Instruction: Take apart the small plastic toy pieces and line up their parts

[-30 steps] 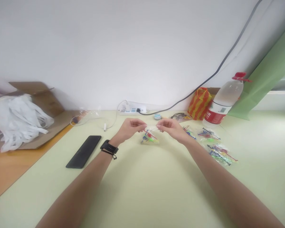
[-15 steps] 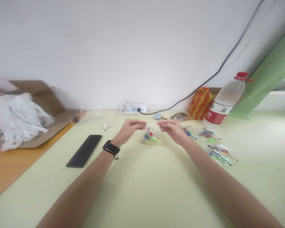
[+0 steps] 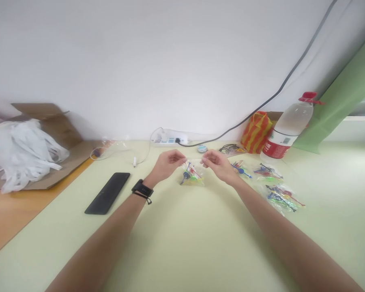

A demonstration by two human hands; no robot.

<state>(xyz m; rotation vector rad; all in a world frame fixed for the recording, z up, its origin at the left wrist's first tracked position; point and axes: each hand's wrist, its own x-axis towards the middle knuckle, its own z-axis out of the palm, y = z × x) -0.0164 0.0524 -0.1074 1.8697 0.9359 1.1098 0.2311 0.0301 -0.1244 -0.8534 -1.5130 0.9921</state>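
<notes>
Pinching the top edge of a clear bag (image 3: 193,177) of coloured pieces (image 3: 187,175) at either end with left hand (image 3: 168,166) and right hand (image 3: 218,165). Holding it below and between both hands, with other filled bags (image 3: 282,198) right of the right hand.

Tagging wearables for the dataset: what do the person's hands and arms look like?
Left hand: ungloved, with a broad black wristband, probably a watch, and beside it a thin dark cord bracelet with dangling ends. Right hand: ungloved, nothing on the wrist. No sleeves in view.
</notes>
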